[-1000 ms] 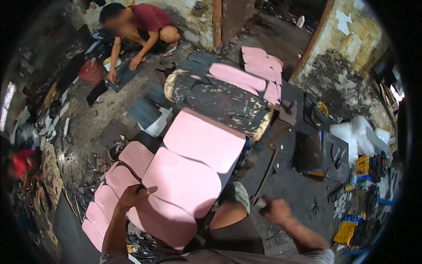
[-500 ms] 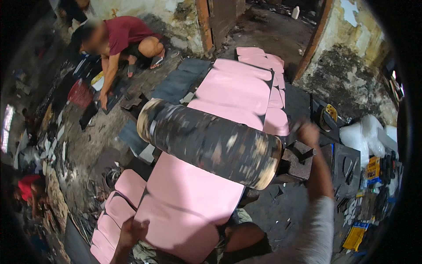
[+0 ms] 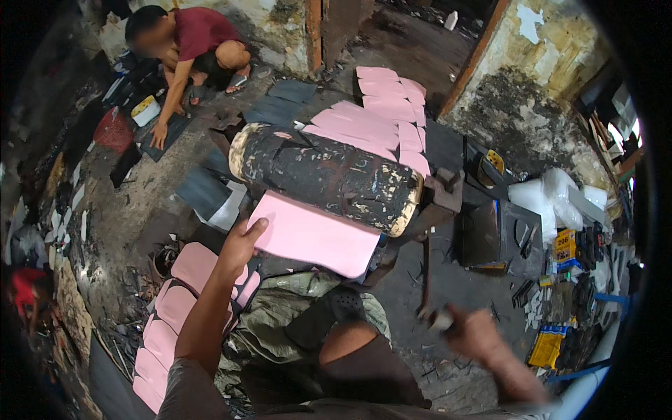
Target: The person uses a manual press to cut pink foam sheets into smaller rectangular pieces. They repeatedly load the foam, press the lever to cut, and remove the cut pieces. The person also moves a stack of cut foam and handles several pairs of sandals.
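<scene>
My left hand (image 3: pixel 241 243) pinches the left edge of a pink sheet (image 3: pixel 318 238), thumb on top. The sheet's far part disappears beneath a wide, dark, worn roller (image 3: pixel 329 171) with pale ends. At lower right, my right hand (image 3: pixel 477 337), somewhat blurred, is closed around the light grip of a crank handle (image 3: pixel 439 321). A rusty crank arm (image 3: pixel 425 273) runs from that grip up towards the roller's right end. Beyond the roller lie more pink sheets (image 3: pixel 353 124), some overlapping.
Pink pieces (image 3: pixel 161 336) with rounded ends lie in a row at lower left. A co-worker in a dark red shirt (image 3: pixel 206 31) squats at upper left, reaching to a dark sheet (image 3: pixel 164 136). Right of the roller stand a black box (image 3: pixel 483 234) and clear plastic bags (image 3: pixel 535 203).
My right hand has swung from beside the roller's right end down towards me with the crank. My left hand has moved forward towards the roller, and less pink sheet shows on my side.
</scene>
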A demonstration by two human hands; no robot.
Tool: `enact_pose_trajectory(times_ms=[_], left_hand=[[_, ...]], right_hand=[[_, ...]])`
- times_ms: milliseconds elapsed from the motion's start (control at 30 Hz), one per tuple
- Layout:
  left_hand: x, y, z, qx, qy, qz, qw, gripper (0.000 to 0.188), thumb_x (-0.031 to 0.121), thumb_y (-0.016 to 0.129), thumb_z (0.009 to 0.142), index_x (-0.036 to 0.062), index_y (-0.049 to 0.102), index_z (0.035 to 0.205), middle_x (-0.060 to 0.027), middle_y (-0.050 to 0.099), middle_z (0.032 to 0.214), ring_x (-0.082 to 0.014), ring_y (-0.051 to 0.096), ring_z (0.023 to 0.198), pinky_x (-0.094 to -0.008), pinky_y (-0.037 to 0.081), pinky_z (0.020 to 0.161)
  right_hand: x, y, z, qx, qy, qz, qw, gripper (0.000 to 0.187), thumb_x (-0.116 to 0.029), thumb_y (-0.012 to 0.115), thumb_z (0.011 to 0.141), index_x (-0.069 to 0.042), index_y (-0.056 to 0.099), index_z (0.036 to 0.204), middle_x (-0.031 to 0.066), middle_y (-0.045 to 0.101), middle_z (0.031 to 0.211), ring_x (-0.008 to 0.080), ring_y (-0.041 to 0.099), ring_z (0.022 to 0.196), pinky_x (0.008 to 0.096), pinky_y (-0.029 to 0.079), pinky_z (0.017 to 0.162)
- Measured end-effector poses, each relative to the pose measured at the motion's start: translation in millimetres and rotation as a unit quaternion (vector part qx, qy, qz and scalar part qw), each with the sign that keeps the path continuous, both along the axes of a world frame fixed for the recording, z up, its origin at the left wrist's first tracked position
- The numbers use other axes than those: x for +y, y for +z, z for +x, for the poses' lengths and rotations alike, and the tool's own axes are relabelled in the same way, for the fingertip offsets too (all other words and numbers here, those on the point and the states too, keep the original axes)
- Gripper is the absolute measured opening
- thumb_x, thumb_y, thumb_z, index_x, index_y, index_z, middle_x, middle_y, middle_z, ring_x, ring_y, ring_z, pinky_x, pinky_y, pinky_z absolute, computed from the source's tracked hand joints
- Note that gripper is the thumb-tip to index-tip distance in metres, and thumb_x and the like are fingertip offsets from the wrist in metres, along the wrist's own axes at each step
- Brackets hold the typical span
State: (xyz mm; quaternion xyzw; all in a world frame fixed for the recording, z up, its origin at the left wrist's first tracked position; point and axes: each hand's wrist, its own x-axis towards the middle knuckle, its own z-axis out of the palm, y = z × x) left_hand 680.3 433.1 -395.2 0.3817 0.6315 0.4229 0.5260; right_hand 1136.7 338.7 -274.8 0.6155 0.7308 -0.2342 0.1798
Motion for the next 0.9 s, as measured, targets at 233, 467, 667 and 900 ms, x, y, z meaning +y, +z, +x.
enact_pose_trajectory(times_ms=[233, 467, 667, 900], left_hand=[[-55.2, -60.5, -71.5, 0.069, 0.102, -0.015, 0.992, 0.036, 0.038, 0.061, 0.098, 0.0023, 0.061, 0.103, -0.0049, 0.064, 0.083, -0.0120, 0.062, 0.074, -0.0275, 0.047, 0.065], [-198.1, -116.4, -150.8, 0.171, 0.287, -0.192, 0.923, 0.038, 0.046, 0.062, 0.095, 0.0088, 0.057, 0.097, -0.0031, 0.062, 0.083, -0.0129, 0.060, 0.073, -0.0303, 0.048, 0.061], [-279.5, -165.7, -247.9, 0.437, 0.198, -0.308, 0.822, 0.086, 0.062, 0.077, 0.074, -0.0058, 0.058, 0.124, -0.0214, 0.066, 0.118, -0.0332, 0.063, 0.113, -0.0407, 0.051, 0.093], [-277.2, -214.0, -325.5, 0.501, 0.114, -0.379, 0.770, 0.143, 0.063, 0.091, 0.044, -0.0025, 0.023, 0.152, -0.0224, 0.021, 0.159, -0.0408, 0.024, 0.146, -0.0513, 0.035, 0.114]], right_hand=[[238.5, -30.5, 84.7, -0.096, 0.032, 0.637, 0.764, 0.041, -0.020, 0.072, 0.075, -0.011, 0.057, 0.112, 0.0100, 0.064, 0.083, 0.0338, 0.063, 0.073, 0.0473, 0.049, 0.063], [232.4, -256.3, 32.3, -0.029, -0.016, 0.209, 0.977, 0.035, -0.016, 0.066, 0.083, -0.009, 0.055, 0.116, 0.0162, 0.068, 0.097, 0.0358, 0.067, 0.086, 0.0455, 0.054, 0.075], [-24.4, -319.5, 62.9, 0.149, 0.039, 0.020, 0.988, 0.057, -0.020, 0.071, 0.080, 0.001, 0.056, 0.131, 0.0206, 0.069, 0.094, 0.0310, 0.065, 0.080, 0.0409, 0.052, 0.076], [11.4, -15.6, -13.0, 0.168, -0.092, 0.070, 0.979, 0.049, -0.013, 0.068, 0.085, -0.008, 0.057, 0.132, 0.0206, 0.068, 0.113, 0.0274, 0.068, 0.096, 0.0367, 0.054, 0.081]])
